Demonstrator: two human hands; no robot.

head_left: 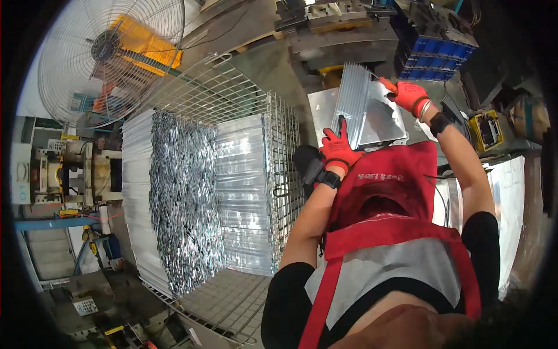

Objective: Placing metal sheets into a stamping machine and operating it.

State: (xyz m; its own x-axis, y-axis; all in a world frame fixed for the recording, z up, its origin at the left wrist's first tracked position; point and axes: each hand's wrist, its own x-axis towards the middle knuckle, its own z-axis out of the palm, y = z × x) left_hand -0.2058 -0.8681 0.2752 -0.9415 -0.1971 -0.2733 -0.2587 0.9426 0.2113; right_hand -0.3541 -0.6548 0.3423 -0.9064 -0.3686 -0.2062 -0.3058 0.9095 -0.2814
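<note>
Left hand (342, 152) partly hides the silvery strips (353, 90)

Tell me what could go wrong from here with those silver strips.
The silver strips jut past the far edge of the shiny plate, so a knock there might shift them. The left hand touches them near the end closest to the body; if they slid, an edge could perhaps scrape it.

The location was a metalworking workshop or factory floor. Indicators: a wire-mesh cage (283, 134) at centre left held densely stacked metal strips (244, 192); a large guarded fan (104, 46) stood at upper left; heavy machinery (75, 174) occupied the left edge.
</note>
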